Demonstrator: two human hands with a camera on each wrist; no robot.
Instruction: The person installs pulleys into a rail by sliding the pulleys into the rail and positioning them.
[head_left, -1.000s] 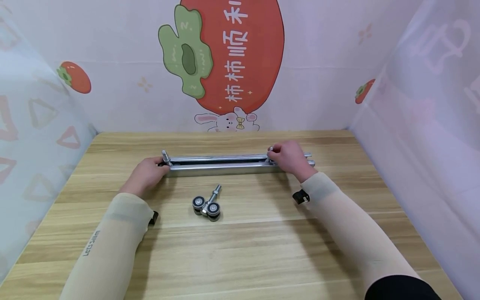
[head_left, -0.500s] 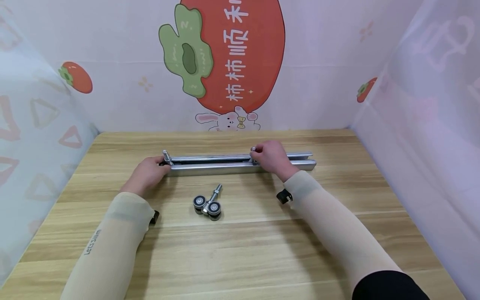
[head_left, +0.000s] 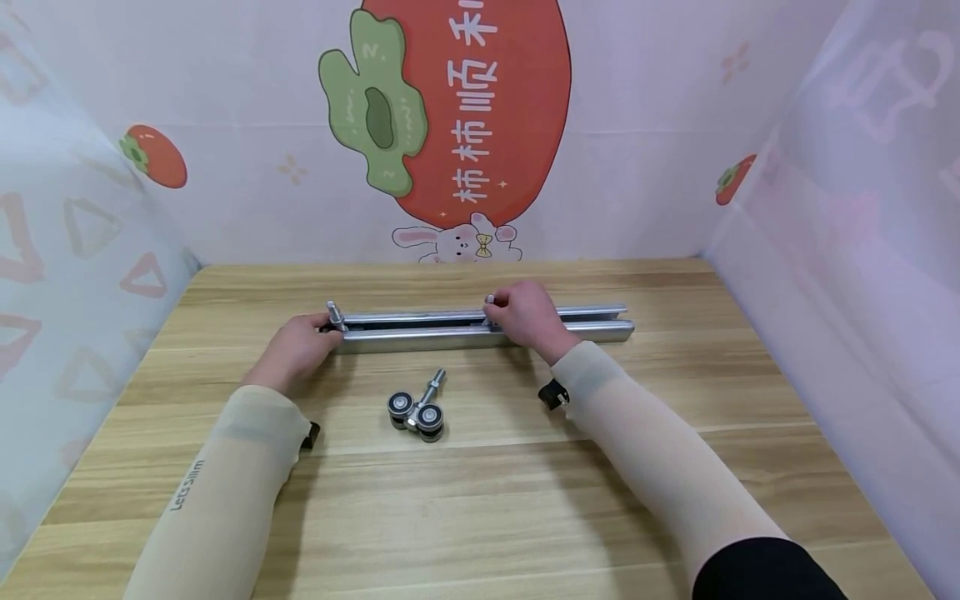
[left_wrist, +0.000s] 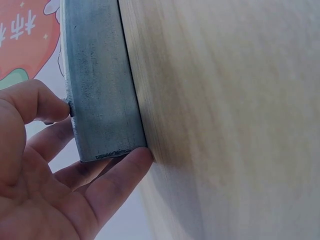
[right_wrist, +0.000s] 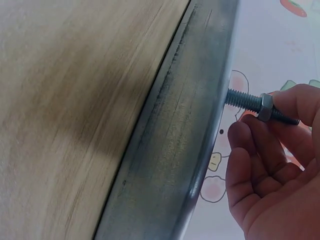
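A slotted steel track (head_left: 420, 337) lies lengthwise across the wooden table. My left hand (head_left: 300, 346) grips its left end; in the left wrist view the fingers bend round the end of the track (left_wrist: 102, 85). Beside that hand a threaded bolt (head_left: 335, 314) sticks up out of the slot. With my right hand (head_left: 528, 315) I pinch a second bolt (right_wrist: 242, 99) around its hex nut (right_wrist: 265, 107); it stands up from the slot near mid-track, its lower end hidden inside. A loose roller trolley (head_left: 416, 415), with black-and-silver wheels and its own bolt, lies in front of the track.
The wooden table (head_left: 465, 517) reaches back to a white printed curtain (head_left: 637, 192). More of the same cloth hangs along the left and right sides.
My right hand has slid its bolt leftward along the slot, from near the right end to about the middle. The left hand, track and loose trolley stay in place.
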